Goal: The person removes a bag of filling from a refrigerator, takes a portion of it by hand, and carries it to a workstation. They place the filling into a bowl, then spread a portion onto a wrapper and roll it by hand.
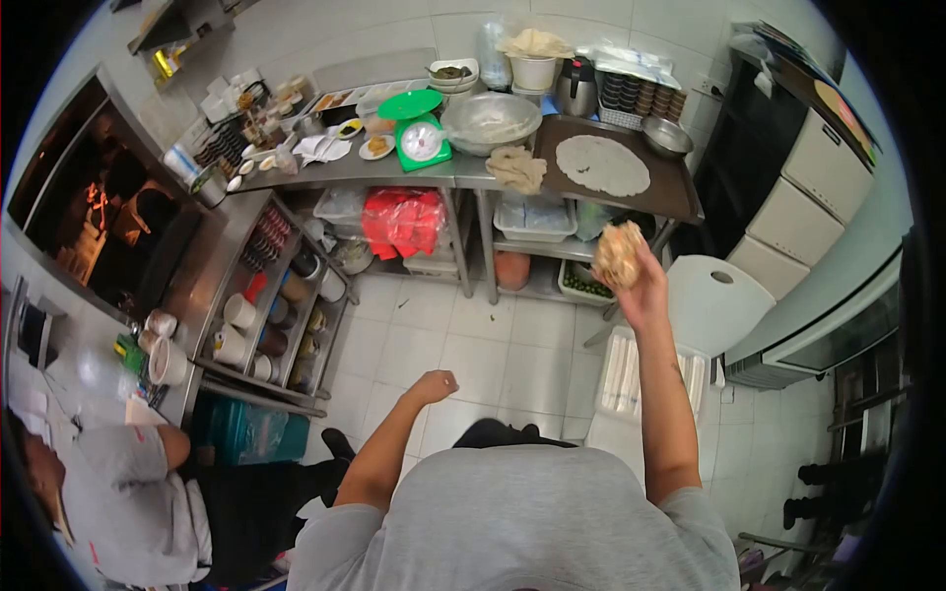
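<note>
Raised to the right, in front of the steel table, my right hand (642, 286) grips a tan and brown lumpy piece of food (619, 254). Its exact kind I cannot tell. My left hand (432, 385) hangs low over the tiled floor with its fingers curled in, and nothing shows in it. Beyond the right hand, a round flat sheet of dough (603, 164) lies on a dark tray (680, 197). A crumpled beige cloth (516, 169) is beside the tray, near a large metal bowl (491, 120).
A green kitchen scale (424, 141) stands on the counter among small plates. A white chair (727, 300) and a white container of pale sticks (616, 379) are at my right. A co-worker (133, 502) is at my left, near shelves (281, 295) and a lit oven (94, 212).
</note>
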A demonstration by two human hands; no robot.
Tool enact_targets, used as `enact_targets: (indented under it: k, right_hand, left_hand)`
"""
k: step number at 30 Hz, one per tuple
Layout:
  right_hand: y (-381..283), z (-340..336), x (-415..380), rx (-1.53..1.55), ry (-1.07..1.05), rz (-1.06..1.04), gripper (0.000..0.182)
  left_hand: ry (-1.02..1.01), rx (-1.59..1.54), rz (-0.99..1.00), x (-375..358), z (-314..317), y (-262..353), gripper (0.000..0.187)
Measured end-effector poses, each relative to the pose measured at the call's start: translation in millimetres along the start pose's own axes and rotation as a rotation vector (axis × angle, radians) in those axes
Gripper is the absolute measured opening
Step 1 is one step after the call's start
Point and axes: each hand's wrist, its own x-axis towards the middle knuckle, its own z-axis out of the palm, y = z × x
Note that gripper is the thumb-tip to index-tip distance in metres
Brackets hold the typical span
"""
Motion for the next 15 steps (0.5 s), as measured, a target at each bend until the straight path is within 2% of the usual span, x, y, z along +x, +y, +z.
enact_targets:
  k: [1,4,8,12,15]
  right_hand:
    - [-3,6,36,0.01,-0.034,0.014,0.05]
    - [-7,39,126,-0.007,-0.051,0.001,0.054]
    - [8,64,250,-0.054,-0.13,-0.063,0.061]
    - [38,76,364,-0.146,-0.128,-0.027,0.056]
    - [63,62,427,-0.481,-0.121,0.161,0.066]
  left_hand:
    - [0.046,-0.106,-0.053,11,-11,6,0.031]
    - [-0.037,-0.223,-0.16,58,-43,17,0.03]
    - [-0.048,-0.356,0.01,124,-115,57,0.027]
    - [-0.005,-0.438,0.152,200,-190,92,0.029]
    - [-0.051,-0.376,0.221,232,-251,118,0.029]
